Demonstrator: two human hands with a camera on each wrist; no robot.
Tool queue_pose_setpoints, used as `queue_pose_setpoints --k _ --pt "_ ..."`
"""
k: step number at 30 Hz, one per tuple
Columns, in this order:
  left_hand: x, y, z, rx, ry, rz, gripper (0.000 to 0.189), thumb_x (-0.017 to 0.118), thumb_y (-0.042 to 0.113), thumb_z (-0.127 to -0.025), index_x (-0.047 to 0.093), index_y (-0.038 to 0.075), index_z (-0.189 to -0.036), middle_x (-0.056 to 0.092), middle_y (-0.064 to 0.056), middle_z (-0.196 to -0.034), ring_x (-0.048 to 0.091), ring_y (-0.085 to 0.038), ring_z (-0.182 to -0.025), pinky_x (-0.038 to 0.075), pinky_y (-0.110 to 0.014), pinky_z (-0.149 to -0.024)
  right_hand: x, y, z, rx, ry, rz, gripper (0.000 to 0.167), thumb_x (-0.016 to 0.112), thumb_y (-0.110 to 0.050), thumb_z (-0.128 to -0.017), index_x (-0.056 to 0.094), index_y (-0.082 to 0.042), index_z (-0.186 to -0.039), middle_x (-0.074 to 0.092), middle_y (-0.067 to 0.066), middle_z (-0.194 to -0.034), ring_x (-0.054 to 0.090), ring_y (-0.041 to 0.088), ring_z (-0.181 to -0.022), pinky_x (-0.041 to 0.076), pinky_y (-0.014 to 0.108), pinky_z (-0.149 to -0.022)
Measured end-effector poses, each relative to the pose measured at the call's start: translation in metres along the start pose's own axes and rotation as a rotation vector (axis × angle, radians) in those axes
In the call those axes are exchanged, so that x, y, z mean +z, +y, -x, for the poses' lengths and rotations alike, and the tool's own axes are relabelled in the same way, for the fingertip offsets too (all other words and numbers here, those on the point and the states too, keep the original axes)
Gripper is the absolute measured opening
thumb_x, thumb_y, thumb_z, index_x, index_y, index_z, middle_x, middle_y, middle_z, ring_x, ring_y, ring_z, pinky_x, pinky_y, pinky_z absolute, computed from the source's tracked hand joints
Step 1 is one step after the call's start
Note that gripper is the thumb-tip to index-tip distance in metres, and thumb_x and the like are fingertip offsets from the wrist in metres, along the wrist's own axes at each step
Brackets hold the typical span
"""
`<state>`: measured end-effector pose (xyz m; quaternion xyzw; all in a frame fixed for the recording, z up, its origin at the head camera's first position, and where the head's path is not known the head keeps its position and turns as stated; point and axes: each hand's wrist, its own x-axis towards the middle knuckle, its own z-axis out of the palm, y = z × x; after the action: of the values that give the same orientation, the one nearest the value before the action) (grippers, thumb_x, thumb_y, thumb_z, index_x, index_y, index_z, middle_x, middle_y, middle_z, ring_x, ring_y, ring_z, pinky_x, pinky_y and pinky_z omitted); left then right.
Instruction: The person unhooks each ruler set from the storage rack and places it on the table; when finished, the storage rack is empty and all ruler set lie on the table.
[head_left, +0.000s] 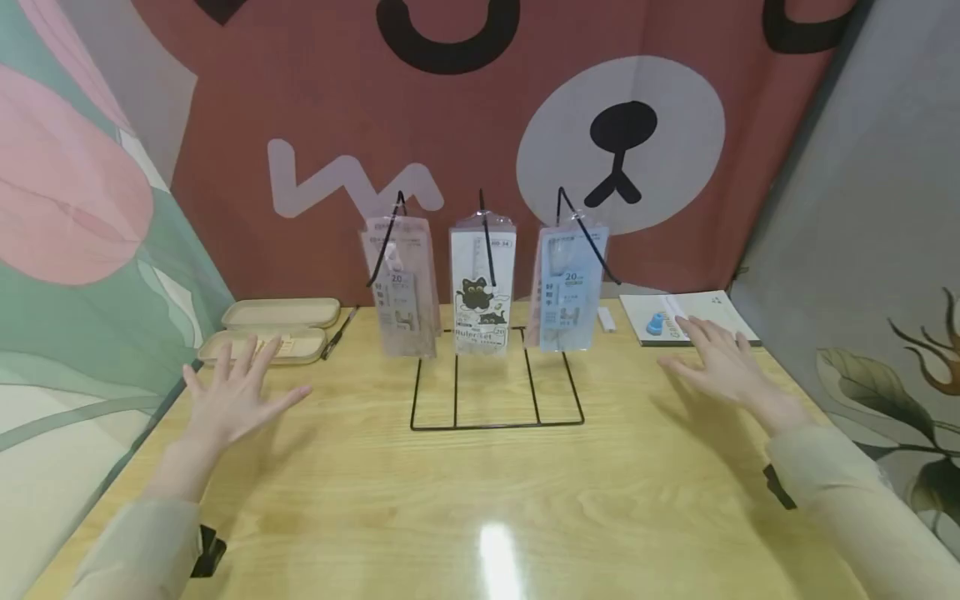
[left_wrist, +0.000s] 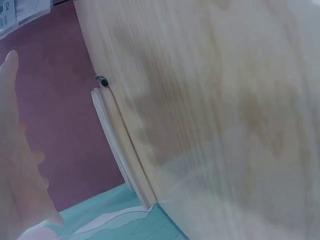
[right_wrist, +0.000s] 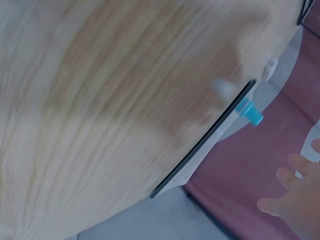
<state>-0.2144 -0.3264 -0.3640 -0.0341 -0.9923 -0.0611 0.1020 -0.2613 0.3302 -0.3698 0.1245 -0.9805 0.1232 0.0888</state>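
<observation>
My left hand (head_left: 236, 400) hovers over the table's left side with its fingers spread, holding nothing. Just behind it lies an opened cream pencil case (head_left: 277, 313), and a black pen (head_left: 340, 333) is beside the case. On the right, my right hand (head_left: 723, 367) is also spread and holds nothing. It is nearest to a white notebook (head_left: 727, 310), on which a small blue cone-shaped piece (head_left: 655, 323) stands. In the right wrist view the hand (right_wrist: 300, 195) appears at the lower right, apart from the notebook. The left wrist view catches part of the left hand (left_wrist: 20, 175).
A black wire rack (head_left: 497, 428) stands mid-table. Packaged ruler sets hang from its hooks: pink (head_left: 420, 292), white with black cats (head_left: 482, 258) and blue (head_left: 573, 308). A small white block (head_left: 606, 319) lies by the notebook. A bear-patterned curtain (head_left: 322, 250) hangs behind the table.
</observation>
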Motion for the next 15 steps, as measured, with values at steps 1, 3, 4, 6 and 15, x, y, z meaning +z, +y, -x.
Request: queue_pose_setpoints --k 1,3,4,6,15 --pt "0.000 0.001 0.000 0.003 0.000 0.002 0.093 0.045 0.073 -0.082 0.005 0.028 -0.153 0.013 -0.023 -0.156 0.002 -0.053 -0.139 -0.012 -0.083 -0.092 0.000 -0.003 0.000 -0.016 0.017 -0.009 0.081 0.053 -0.053 -0.089 0.026 -0.004 -0.147 0.031 0.031 -0.144 0.026 0.051 -0.131 0.012 0.077 -0.100" --pt "0.000 0.005 0.000 0.010 -0.004 0.001 0.093 0.044 0.073 -0.082 0.004 0.027 -0.153 0.013 -0.023 -0.156 0.003 -0.053 -0.139 -0.011 -0.082 -0.094 0.000 -0.008 0.000 -0.042 0.030 -0.043 0.079 0.056 -0.049 -0.089 0.029 0.000 -0.145 0.035 0.033 -0.141 0.030 0.052 -0.129 0.017 0.075 -0.100" --pt "0.001 0.008 0.001 0.015 -0.011 0.003 0.094 0.044 0.073 -0.082 0.004 0.026 -0.153 0.013 -0.023 -0.156 0.004 -0.053 -0.139 -0.011 -0.082 -0.094 0.001 -0.011 0.000 -0.051 0.030 -0.064 0.078 0.057 -0.048 -0.089 0.030 0.002 -0.144 0.036 0.034 -0.141 0.031 0.053 -0.128 0.020 0.073 -0.100" --pt "0.002 0.015 0.003 0.027 -0.032 0.005 0.096 0.044 0.072 -0.083 0.002 0.022 -0.153 0.014 -0.023 -0.155 0.006 -0.052 -0.140 -0.008 -0.082 -0.095 0.004 -0.016 0.001 -0.063 0.028 -0.119 0.078 0.059 -0.044 -0.089 0.030 0.005 -0.143 0.036 0.035 -0.140 0.032 0.054 -0.127 0.024 0.070 -0.101" --pt "0.014 0.055 0.020 0.106 -0.102 0.135 0.098 0.051 0.065 -0.085 0.009 0.008 -0.152 0.017 -0.021 -0.155 0.011 -0.048 -0.141 -0.001 -0.078 -0.101 0.027 -0.042 -0.002 -0.049 -0.029 -0.390 0.075 0.060 -0.036 -0.091 0.027 0.006 -0.144 0.032 0.033 -0.144 0.031 0.051 -0.131 0.026 0.065 -0.107"
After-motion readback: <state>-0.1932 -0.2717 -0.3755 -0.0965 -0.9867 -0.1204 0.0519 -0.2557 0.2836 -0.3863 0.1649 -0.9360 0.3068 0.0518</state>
